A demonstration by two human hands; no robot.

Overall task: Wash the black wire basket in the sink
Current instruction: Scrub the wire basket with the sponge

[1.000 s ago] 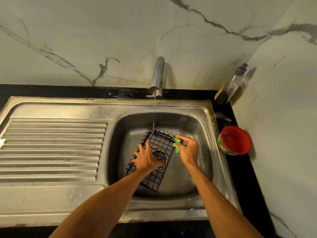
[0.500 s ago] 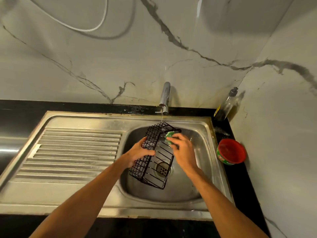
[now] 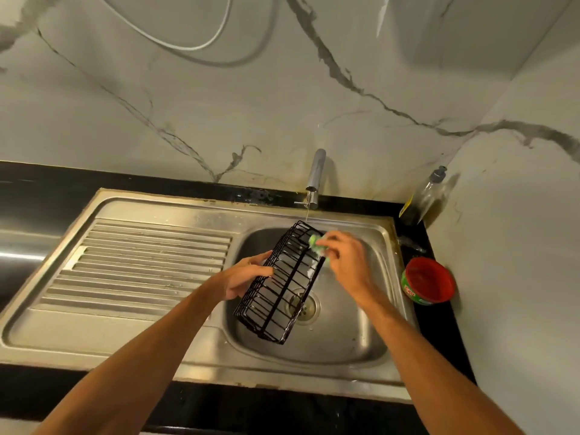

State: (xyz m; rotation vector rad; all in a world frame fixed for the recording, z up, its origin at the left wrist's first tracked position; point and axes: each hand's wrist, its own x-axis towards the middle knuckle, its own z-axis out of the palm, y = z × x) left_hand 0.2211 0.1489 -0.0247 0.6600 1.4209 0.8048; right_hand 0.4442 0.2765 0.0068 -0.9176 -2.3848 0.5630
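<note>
The black wire basket (image 3: pixel 279 287) is tilted on its side above the steel sink bowl (image 3: pixel 361 334), its far end raised under a thin stream from the tap (image 3: pixel 315 177). My left hand (image 3: pixel 248 277) grips the basket's left wall. My right hand (image 3: pixel 345 262) pinches a green scrub pad (image 3: pixel 317 243) against the basket's upper right edge. Suds show on the wires near the pad. The drain (image 3: pixel 306 304) is visible through the basket.
A ribbed steel draining board (image 3: pixel 141 265) lies left of the bowl. On the black counter at right stand a red-lidded green soap tub (image 3: pixel 428 285) and a clear pump bottle (image 3: pixel 422 196) in the corner. Marble walls close the back and right.
The basket has been lifted from lying flat in the bowl to tilted on its side. My right hand with the pad moved up to its top edge. The view rose and pulled back.
</note>
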